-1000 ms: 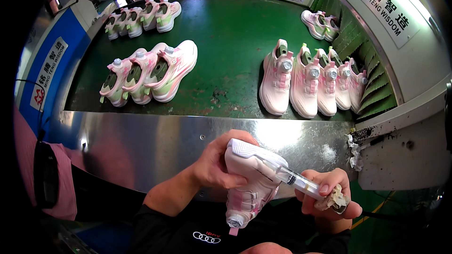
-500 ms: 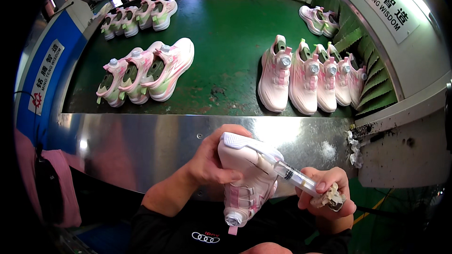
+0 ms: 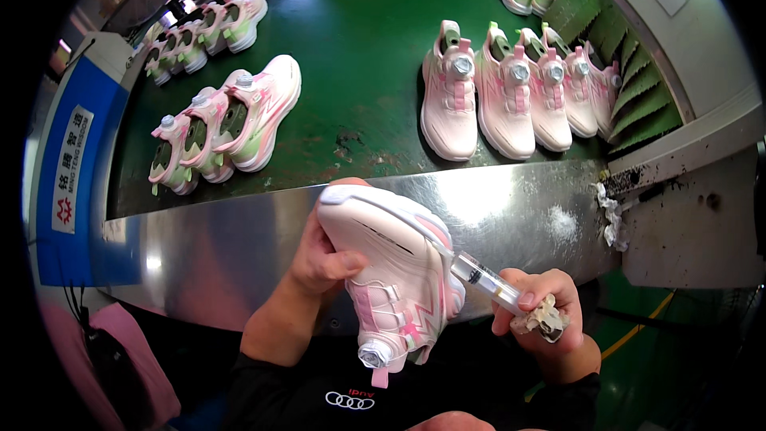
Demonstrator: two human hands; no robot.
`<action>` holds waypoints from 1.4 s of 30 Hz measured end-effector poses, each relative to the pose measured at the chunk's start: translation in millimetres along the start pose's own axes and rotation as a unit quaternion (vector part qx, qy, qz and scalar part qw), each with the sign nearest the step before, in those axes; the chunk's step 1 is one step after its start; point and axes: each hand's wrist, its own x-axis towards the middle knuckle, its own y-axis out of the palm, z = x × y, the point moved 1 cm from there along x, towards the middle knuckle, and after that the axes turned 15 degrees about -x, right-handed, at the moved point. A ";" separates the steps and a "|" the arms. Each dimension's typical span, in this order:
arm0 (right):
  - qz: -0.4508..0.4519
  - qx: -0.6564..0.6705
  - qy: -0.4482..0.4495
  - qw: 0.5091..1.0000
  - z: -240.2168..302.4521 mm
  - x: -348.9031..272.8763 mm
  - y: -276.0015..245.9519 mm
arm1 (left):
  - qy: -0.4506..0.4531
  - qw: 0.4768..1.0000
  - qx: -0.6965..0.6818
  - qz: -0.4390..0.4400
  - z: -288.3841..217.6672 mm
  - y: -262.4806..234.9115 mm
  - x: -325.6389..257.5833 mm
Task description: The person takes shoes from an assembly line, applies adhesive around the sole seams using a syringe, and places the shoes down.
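Shoe (image 3: 395,271) tilted up since before; left hand (image 3: 319,259) grips it, right hand (image 3: 542,315) clenches syringe (image 3: 487,279) w/ clear liquid.

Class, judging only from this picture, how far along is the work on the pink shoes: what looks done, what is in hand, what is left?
Looks done: I cannot tell; nothing marks the four pink shoes or three shoes on the green belt as treated. In hand: the left hand grips a pink shoe, while the right hand points a syringe at its side. Left: this shoe, not yet set down.
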 end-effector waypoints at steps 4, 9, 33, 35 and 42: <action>0.031 0.066 -0.008 0.997 -15.9 -11.4 -8.6 | 0.018 0.999 -0.015 -0.043 -0.8 7.3 3.9; 0.015 0.071 -0.002 0.997 -25.5 -17.2 -7.9 | -0.074 0.993 -0.075 0.061 1.6 8.0 17.2; 0.044 -0.032 -0.009 0.998 -43.2 -64.2 -6.6 | -0.106 0.963 -0.235 -0.084 3.7 -23.1 15.7; 0.037 -0.037 -0.013 0.999 -44.4 -67.4 -6.0 | -0.111 0.956 -0.255 -0.088 4.6 -24.0 15.9; 0.028 -0.057 -0.024 0.998 -48.1 -75.9 -6.6 | -0.101 0.958 -0.229 -0.139 6.4 -32.2 14.0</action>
